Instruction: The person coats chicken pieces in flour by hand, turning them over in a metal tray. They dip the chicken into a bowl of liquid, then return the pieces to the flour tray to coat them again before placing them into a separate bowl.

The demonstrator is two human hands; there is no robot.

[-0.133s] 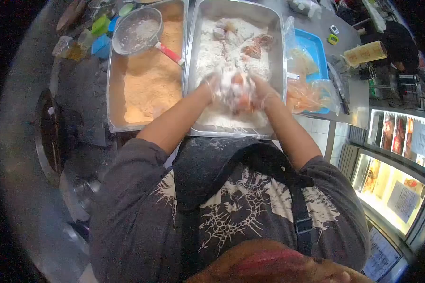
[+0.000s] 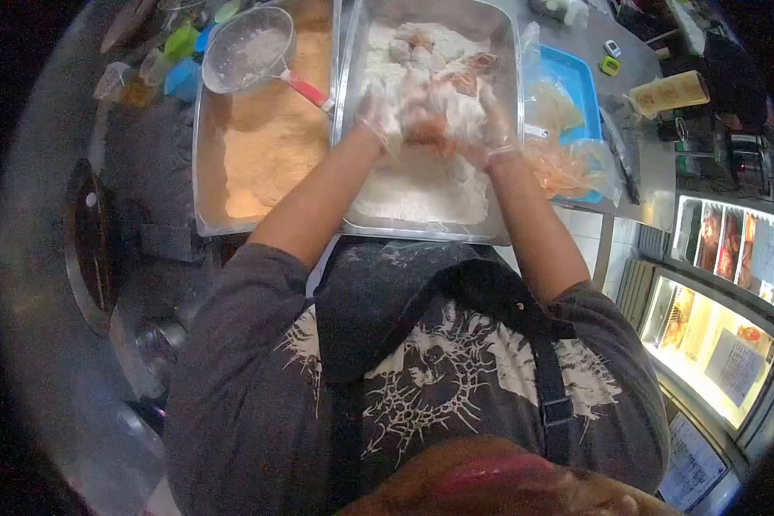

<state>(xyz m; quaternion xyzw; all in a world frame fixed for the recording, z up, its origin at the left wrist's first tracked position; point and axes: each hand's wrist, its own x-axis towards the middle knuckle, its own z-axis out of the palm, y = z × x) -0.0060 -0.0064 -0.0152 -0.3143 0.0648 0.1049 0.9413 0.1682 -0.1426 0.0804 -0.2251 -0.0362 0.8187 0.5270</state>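
A steel tray (image 2: 346,129) of white flour (image 2: 413,211) lies in front of me, with floured raw meat pieces (image 2: 421,52) heaped toward its far end. Both my hands wear clear gloves dusted with flour. My left hand (image 2: 376,116) is at the left of the pile, fingers extended. Opposite it, my right hand (image 2: 494,129) is spread along the pile's right side. Between them, a reddish piece of meat (image 2: 426,127) and loose flour are smeared by motion.
Left is a tray of orange-tan breading (image 2: 267,172), with a red-handled sieve (image 2: 249,52) across it. To the right lie a blue tray (image 2: 576,73) with bagged food (image 2: 563,168), a dark knife (image 2: 623,155) and a small yellow-green timer (image 2: 610,65). A lit display case (image 2: 705,335) stands lower right.
My hands have moved apart and farther up the flour tray. The meat bunched between them has moved away from me and dropped toward the pile.
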